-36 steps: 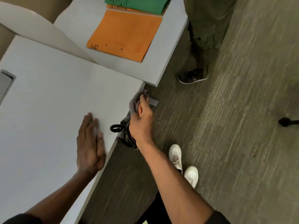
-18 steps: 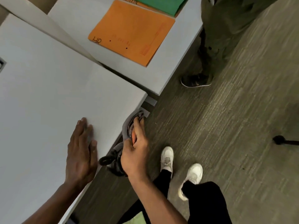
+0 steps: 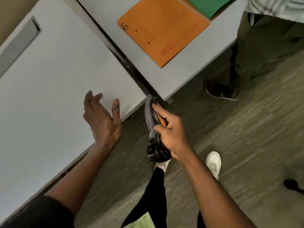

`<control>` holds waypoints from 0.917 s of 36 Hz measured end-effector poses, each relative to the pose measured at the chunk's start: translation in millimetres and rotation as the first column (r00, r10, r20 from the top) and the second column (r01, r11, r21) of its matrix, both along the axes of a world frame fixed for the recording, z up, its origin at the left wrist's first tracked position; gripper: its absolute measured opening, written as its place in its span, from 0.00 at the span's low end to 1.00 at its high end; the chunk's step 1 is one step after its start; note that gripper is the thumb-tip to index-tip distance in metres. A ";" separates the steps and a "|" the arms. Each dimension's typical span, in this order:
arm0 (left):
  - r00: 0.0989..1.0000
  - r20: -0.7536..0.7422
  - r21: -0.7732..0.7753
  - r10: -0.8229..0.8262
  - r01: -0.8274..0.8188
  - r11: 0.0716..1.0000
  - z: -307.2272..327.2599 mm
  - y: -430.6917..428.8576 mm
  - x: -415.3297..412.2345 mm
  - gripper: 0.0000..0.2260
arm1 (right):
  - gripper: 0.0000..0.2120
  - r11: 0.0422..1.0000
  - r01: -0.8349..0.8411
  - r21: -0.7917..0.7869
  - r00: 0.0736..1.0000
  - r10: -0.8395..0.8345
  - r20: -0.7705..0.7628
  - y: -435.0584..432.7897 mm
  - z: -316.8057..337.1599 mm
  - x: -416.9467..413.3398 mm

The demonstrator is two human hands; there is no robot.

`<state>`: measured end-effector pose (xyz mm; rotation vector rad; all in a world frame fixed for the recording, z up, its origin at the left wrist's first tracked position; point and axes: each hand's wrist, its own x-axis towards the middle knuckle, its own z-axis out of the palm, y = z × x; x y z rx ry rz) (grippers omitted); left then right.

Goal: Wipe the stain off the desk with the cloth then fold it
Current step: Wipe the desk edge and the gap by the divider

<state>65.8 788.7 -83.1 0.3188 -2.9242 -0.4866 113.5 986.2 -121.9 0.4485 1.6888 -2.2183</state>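
Note:
My right hand [image 3: 171, 134] is shut on a bunched grey cloth [image 3: 150, 117], held in the air just off the near corner of the white desk [image 3: 54, 83]. A dark black bundle hangs under the cloth in the same grip. My left hand [image 3: 102, 117] is lifted over the desk's right edge, tilted on its side, fingers apart and holding nothing. I see no stain on the visible desk surface.
A second white desk [image 3: 118, 18] adjoins at the back, carrying an orange folder [image 3: 164, 32] and a green folder [image 3: 212, 4]. Another person's legs and dark shoe [image 3: 220, 91] stand at the right. My white shoes [image 3: 213, 163] are on the carpet below.
My left hand has lifted off the desk and turned on edge. My right hand with the cloth has stayed beside the desk corner while the view swung around.

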 end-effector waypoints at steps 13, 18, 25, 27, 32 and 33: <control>0.928 -0.156 -0.042 0.340 -0.350 0.936 -39.1 24.5 -41.9 0.34 | 0.34 0.984 0.001 -0.181 0.999 0.006 0.039 70.0 -30.8 -12.8; 0.926 -0.196 -0.086 0.322 -0.344 0.935 -45.7 22.3 -40.6 0.33 | 0.33 0.991 -0.126 -0.036 0.984 0.120 -0.134 68.8 -21.6 -55.5; 0.934 -0.200 -0.100 0.295 -0.319 0.942 -49.1 20.2 -40.6 0.33 | 0.33 0.876 -0.376 0.300 0.845 0.457 -0.276 36.5 -6.7 -96.0; 0.937 -0.197 -0.106 0.289 -0.313 0.944 -50.2 19.0 -40.8 0.34 | 0.32 0.861 -0.374 0.344 0.843 0.470 -0.261 35.0 -5.3 -107.0; 0.940 -0.194 -0.105 0.282 -0.305 0.946 -51.7 18.5 -40.8 0.33 | 0.34 0.859 -0.382 0.340 0.854 0.469 -0.224 35.9 -0.1 -91.4; 0.943 -0.187 -0.110 0.276 -0.299 0.948 -51.8 17.9 -40.8 0.32 | 0.34 0.860 -0.381 0.338 0.857 0.466 -0.219 37.3 -0.2 -82.0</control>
